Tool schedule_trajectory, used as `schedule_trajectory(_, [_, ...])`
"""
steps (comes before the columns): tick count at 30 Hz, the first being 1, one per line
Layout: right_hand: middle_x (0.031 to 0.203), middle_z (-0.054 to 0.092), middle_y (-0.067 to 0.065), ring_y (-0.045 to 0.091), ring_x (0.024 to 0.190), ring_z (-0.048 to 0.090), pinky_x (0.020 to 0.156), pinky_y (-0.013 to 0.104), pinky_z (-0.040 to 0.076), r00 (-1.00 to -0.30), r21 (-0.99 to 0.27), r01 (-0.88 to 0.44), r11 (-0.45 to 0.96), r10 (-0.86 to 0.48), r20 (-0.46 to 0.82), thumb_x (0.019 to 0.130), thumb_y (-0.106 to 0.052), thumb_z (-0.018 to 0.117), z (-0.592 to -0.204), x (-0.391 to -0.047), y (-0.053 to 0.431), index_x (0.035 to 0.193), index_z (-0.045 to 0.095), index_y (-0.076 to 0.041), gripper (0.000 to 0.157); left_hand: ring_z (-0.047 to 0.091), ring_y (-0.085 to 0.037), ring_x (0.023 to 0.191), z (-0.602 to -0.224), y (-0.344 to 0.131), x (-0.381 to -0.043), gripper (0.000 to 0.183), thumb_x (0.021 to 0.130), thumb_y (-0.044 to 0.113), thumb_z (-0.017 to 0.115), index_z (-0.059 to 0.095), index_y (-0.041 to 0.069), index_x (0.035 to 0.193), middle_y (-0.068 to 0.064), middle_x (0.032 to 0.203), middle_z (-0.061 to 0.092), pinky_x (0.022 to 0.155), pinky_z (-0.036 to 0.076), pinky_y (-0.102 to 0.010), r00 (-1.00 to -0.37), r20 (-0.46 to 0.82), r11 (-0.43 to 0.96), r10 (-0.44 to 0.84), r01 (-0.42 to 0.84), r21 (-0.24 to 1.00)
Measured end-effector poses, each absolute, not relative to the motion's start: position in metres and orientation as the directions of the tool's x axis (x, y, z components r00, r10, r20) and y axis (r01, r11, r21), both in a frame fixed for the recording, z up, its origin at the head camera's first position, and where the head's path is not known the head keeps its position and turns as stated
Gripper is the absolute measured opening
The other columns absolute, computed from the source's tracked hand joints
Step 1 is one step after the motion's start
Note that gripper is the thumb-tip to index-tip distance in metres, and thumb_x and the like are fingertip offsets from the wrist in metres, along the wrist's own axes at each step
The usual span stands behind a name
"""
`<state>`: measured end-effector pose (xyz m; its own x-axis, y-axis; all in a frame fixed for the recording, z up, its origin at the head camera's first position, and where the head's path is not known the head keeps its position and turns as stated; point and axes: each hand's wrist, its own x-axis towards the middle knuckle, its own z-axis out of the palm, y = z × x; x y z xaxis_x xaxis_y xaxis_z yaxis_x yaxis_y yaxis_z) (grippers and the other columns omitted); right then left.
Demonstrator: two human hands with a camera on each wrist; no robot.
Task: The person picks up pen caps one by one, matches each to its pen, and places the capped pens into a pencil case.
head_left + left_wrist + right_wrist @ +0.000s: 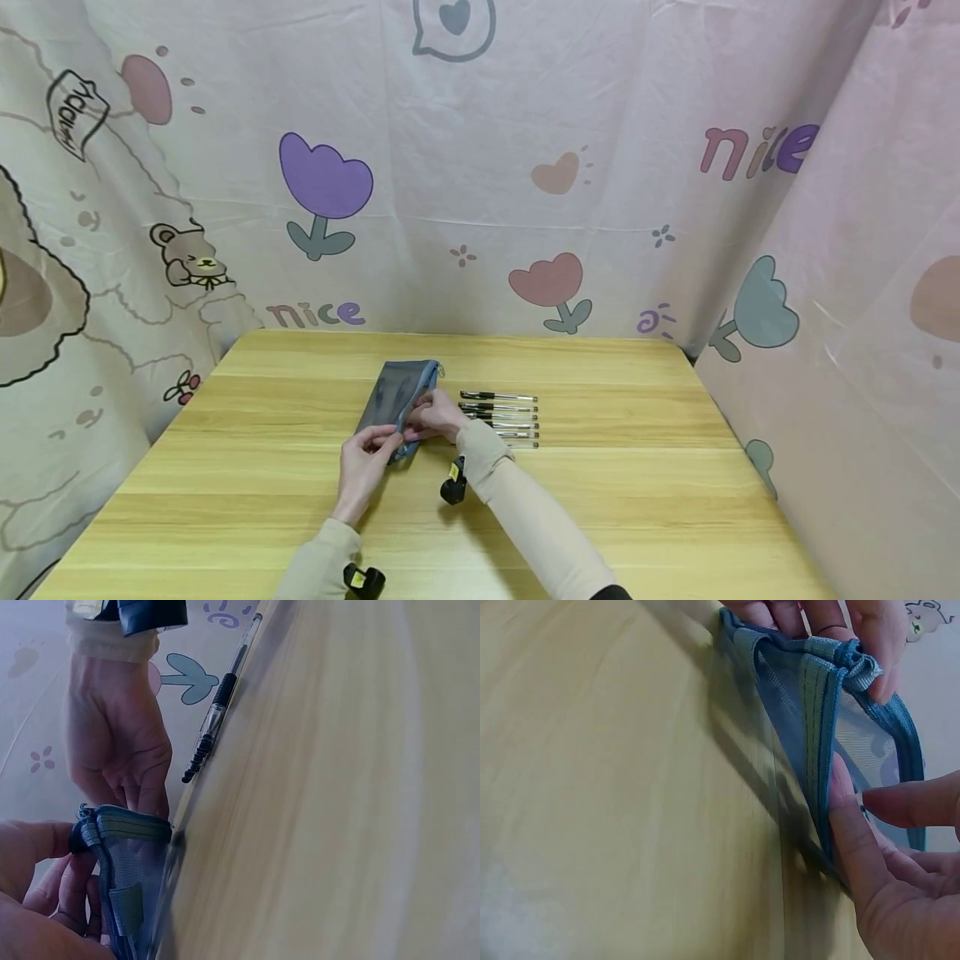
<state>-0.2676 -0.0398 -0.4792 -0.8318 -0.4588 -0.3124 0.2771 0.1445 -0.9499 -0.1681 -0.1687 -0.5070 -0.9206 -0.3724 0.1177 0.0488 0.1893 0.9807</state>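
Note:
A blue-grey mesh zipper pouch [384, 402] is held on the table between both hands, its zippered side parted. My left hand [363, 468] pinches the near corner by the zipper's end; in the right wrist view its fingers close on the blue trim [861, 671]. My right hand [437, 415] is at the opening, and the right wrist view shows its thumb and fingers curled at the zipper edge [821, 757]. A small dark bit shows between them, too little to identify. Several clear pens with black grips [498, 397] lie to the right, some partly hidden by the right hand.
The wooden table [637, 483] runs back to a printed cloth curtain [450, 150], which also hangs on both sides. Black wrist cameras [453, 483] sit on both wrists, beside beige sleeves. The pens lie in a row close to the right wrist.

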Motion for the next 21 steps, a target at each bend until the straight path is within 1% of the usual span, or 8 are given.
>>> schedule_trajectory(4, [0.103,0.071,0.027,0.012,0.063,0.068,0.074,0.031,0.062,-0.847,-0.960,0.255,0.113,-0.452,-0.278,0.094,0.007,0.058,-0.480,-0.263,-0.032,0.128,0.052,0.013,0.036,0.058,-0.001,0.066,-0.508,-0.167,-0.169,0.015,0.089,0.003,0.072,0.073,-0.007,0.100,-0.004,0.074,0.071,0.061,0.046,-0.016,-0.919,0.140,0.203,-0.370,0.067,0.977])
schedule_trajectory(7, [0.110,0.069,0.027,0.015,0.067,0.070,0.076,0.033,0.062,-0.859,-0.973,0.203,0.110,-0.458,-0.231,0.096,0.004,0.059,-0.480,-0.258,-0.024,0.132,0.051,0.013,0.039,0.058,-0.001,0.067,-0.508,-0.167,-0.170,0.014,0.089,0.002,0.072,0.073,-0.007,0.100,-0.005,0.075,0.072,0.061,0.046,-0.016,-0.920,0.129,0.198,-0.371,0.057,0.979])
schedule_trajectory(9, [0.114,0.067,0.028,0.022,0.074,0.073,0.078,0.036,0.062,-0.866,-0.982,0.137,0.129,-0.466,-0.182,0.096,0.002,0.060,-0.481,-0.254,-0.015,0.134,0.051,0.013,0.040,0.058,-0.001,0.069,-0.508,-0.167,-0.170,0.015,0.089,0.002,0.072,0.073,-0.006,0.101,-0.006,0.078,0.072,0.063,0.047,-0.015,-0.924,0.112,0.188,-0.365,0.044,0.981])
schedule_trajectory(11, [0.117,0.065,0.031,0.034,0.085,0.074,0.083,0.040,0.062,-0.865,-0.987,0.056,0.152,-0.487,-0.124,0.096,0.002,0.059,-0.483,-0.250,-0.001,0.133,0.051,0.014,0.040,0.059,-0.001,0.069,-0.508,-0.167,-0.169,0.016,0.089,0.003,0.073,0.073,-0.006,0.103,-0.008,0.081,0.073,0.064,0.047,-0.015,-0.930,0.096,0.187,-0.355,0.030,0.982])
schedule_trajectory(13, [0.118,0.064,0.033,0.042,0.098,0.071,0.088,0.042,0.060,-0.862,-0.981,-0.048,0.189,-0.505,-0.055,0.096,0.002,0.060,-0.484,-0.245,0.017,0.132,0.052,0.015,0.039,0.059,-0.001,0.070,-0.508,-0.167,-0.169,0.018,0.090,0.004,0.073,0.072,-0.007,0.105,-0.010,0.083,0.073,0.065,0.048,-0.015,-0.937,0.079,0.194,-0.340,0.012,0.981])
schedule_trajectory(15, [0.120,0.063,0.035,0.047,0.106,0.067,0.091,0.041,0.059,-0.858,-0.972,-0.118,0.203,-0.514,-0.004,0.095,0.003,0.059,-0.482,-0.238,0.037,0.131,0.052,0.016,0.038,0.058,-0.002,0.070,-0.508,-0.167,-0.168,0.019,0.090,0.004,0.073,0.072,-0.006,0.106,-0.012,0.085,0.073,0.065,0.048,-0.016,-0.940,0.070,0.207,-0.333,0.000,0.978])
schedule_trajectory(17, [0.121,0.064,0.034,0.045,0.107,0.067,0.092,0.037,0.058,-0.854,-0.957,-0.181,0.228,-0.519,0.038,0.094,0.002,0.060,-0.481,-0.234,0.056,0.129,0.054,0.015,0.038,0.058,-0.001,0.070,-0.507,-0.168,-0.168,0.019,0.090,0.005,0.073,0.073,-0.005,0.106,-0.011,0.086,0.073,0.065,0.049,-0.016,-0.941,0.058,0.217,-0.332,-0.016,0.976])
schedule_trajectory(21, [0.117,0.068,0.026,0.032,0.100,0.070,0.088,0.029,0.058,-0.856,-0.903,-0.282,0.324,-0.509,0.084,0.093,-0.001,0.064,-0.484,-0.233,0.091,0.126,0.059,0.009,0.035,0.057,-0.001,0.071,-0.507,-0.169,-0.169,0.019,0.090,0.006,0.073,0.073,-0.003,0.106,-0.006,0.085,0.071,0.065,0.049,-0.016,-0.941,0.048,0.228,-0.335,-0.031,0.973])
